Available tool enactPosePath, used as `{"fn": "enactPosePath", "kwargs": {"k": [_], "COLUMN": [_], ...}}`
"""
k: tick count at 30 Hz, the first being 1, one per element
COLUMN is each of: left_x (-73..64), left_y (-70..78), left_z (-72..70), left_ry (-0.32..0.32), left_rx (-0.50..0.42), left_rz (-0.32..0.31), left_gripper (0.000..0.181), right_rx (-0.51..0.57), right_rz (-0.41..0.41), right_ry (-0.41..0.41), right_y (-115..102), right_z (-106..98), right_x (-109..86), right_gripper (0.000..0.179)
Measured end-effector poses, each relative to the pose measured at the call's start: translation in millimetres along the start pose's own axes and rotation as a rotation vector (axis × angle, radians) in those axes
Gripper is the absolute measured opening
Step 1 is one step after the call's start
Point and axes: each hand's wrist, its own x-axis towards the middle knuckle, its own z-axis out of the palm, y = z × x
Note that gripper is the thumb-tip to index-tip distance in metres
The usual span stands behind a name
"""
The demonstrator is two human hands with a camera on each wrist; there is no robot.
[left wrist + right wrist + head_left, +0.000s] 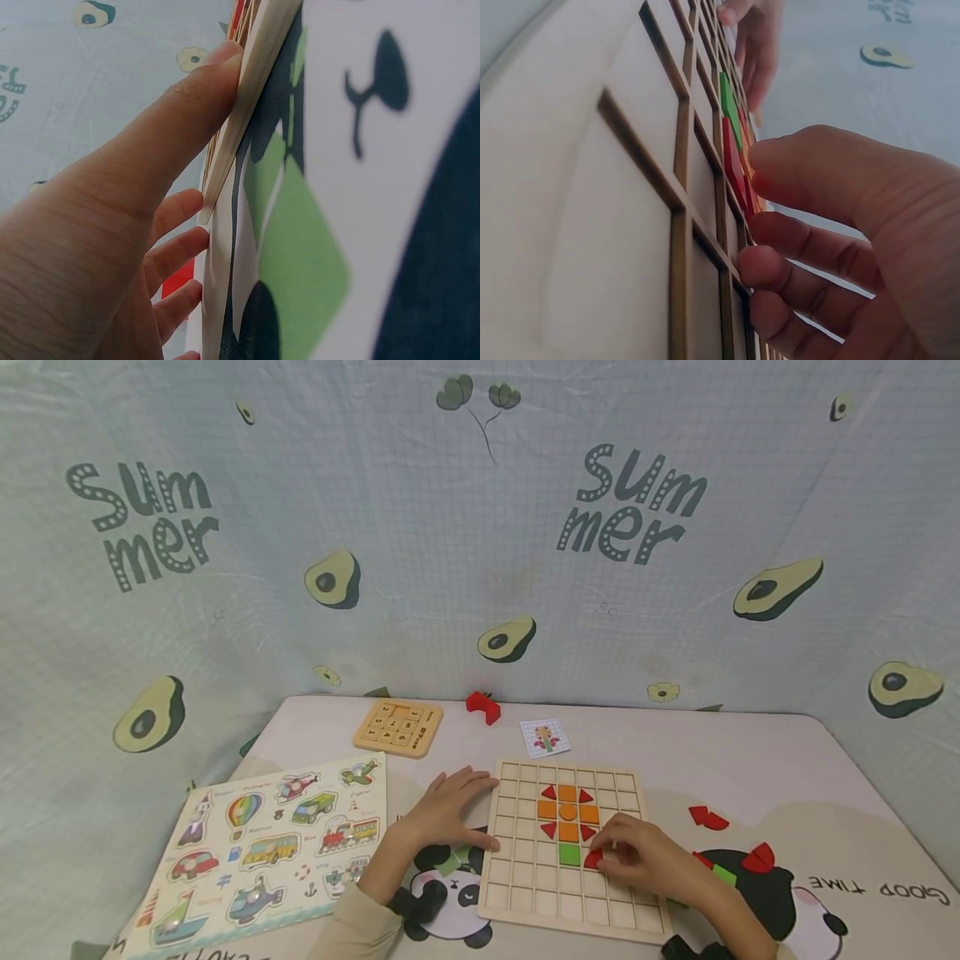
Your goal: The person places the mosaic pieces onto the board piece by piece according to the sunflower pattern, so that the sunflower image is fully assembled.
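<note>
A wooden grid board [525, 893] lies flat, holding orange squares [567, 792] around an orange circle [567, 812], small red triangles [549, 831] at the corners, and a green square [569, 854] below. My right hand [645, 856] pinches a red rounded piece [593, 858] between thumb and index finger, in the cell right of the green square. In the right wrist view this red piece [733, 157] sits at the grid beside the green one; its far part is hidden. My left hand [446, 810] rests against the board's left side, thumb and fingers fairly straight along its edge [251, 97].
Behind the board lies a pattern card [545, 738]. A number slide puzzle [397, 727] and a red arch-like piece [483, 707] are at the back. A vehicle picture puzzle [270, 852] is left. Loose red pieces [708, 817] and a green piece [724, 875] lie right.
</note>
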Motion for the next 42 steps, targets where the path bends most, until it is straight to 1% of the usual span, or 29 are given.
{"fn": "enactPosePath", "kwargs": {"k": [3,6,9,10,14,19,22,29,31,37,42], "left_x": [0.1,0.3,0.7,0.8,1.3,0.8,0.2,0.2,0.3,0.4,0.0], "left_y": [-0.3,-0.7,-0.5,-0.5,-0.2,-0.8,-1.0,-0.7,-0.5,-0.7,-0.4], "left_z": [0.5,0.8,0.4,0.3,-0.2,0.0,0.3,0.7,0.5,0.8,1.0], "left_ry": [0.001,0.001,0.0,-0.001,-0.001,0.003,0.01,0.018,0.02,0.019,0.019], "left_rx": [0.001,0.005,0.006,0.006,0.007,0.007,0.013,0.018,0.02,0.02,0.011], "left_rz": [0.002,0.003,0.002,0.003,0.002,0.008,0.012,0.015,0.014,0.012,0.009], "left_gripper": [0.087,0.087,0.087,0.087,0.087,0.088,0.088,0.088,0.088,0.088,0.088], "right_rx": [0.022,0.001,-0.036,-0.048,-0.065,-0.089,-0.122,-0.233,-0.25,-0.28,-0.347], "right_rz": [-0.027,-0.081,-0.086,-0.076,-0.063,-0.14,-0.156,-0.128,-0.098,0.043,0.098], "right_ry": [0.023,0.052,0.088,0.099,0.149,0.234,0.276,0.389,0.408,0.43,0.43], "right_y": [2,5,7,7,9,17,22,38,42,50,58], "right_z": [-2,-8,-15,-17,-28,-41,-47,-54,-55,-59,-59], "right_x": [-2.9,-5.3,-7.4,-8.3,-13.0,-20.0,-23.9,-31.1,-33.2,-39.3,-42.6], "right_gripper": [0.01,0.009,0.009,0.009,0.01,0.016,0.017,0.019,0.019,0.018,0.019]}}
